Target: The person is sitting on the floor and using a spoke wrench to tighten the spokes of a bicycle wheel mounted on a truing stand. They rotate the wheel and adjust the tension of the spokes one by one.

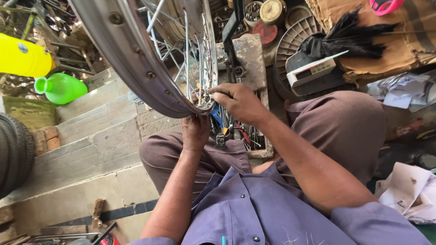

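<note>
While a seated person looks down at their lap, both hands work at the rim of a spoked metal wheel [136,59].

The wheel stands tilted over the person's knees, its lowest edge just above the left hand [195,131], which reaches up beneath the rim; whether its fingers are closed cannot be told. The right hand [238,102] rests at the rim's inner side, fingertips pinched together on the spoke ends [204,97]. Under the hands lies a tray of tools [240,134]. A green funnel [61,87] and a yellow container [22,56] sit well apart on the left.
</note>
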Demonstrator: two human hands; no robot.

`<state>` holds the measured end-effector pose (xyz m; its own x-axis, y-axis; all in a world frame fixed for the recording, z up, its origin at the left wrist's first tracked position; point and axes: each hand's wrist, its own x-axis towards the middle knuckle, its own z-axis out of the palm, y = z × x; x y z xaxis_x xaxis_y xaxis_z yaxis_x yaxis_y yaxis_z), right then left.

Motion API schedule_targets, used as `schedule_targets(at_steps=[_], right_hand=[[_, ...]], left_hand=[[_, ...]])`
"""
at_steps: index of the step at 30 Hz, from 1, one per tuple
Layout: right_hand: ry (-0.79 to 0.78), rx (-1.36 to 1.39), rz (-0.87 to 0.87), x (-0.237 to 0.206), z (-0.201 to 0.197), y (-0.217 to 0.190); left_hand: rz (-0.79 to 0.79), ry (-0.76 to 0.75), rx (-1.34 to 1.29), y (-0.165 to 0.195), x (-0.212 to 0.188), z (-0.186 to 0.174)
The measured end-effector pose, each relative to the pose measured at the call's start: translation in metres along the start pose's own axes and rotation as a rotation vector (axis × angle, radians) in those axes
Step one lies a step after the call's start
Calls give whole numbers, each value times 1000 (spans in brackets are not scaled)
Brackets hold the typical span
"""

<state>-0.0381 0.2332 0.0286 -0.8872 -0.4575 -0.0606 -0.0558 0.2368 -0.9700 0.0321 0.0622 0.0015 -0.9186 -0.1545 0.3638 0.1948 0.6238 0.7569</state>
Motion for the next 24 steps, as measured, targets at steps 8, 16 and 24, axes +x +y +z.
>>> schedule_targets(at_steps=[8,16,24], right_hand=[[190,-88,39,15,27,3],[180,-396,153,44,25,-23],[-233,7,-50,15,-8,-35]], left_hand=[[21,-56,-2,-1,2,-6],[-27,-79,64,-5,17,-2],[160,117,108,28,3,-43]])
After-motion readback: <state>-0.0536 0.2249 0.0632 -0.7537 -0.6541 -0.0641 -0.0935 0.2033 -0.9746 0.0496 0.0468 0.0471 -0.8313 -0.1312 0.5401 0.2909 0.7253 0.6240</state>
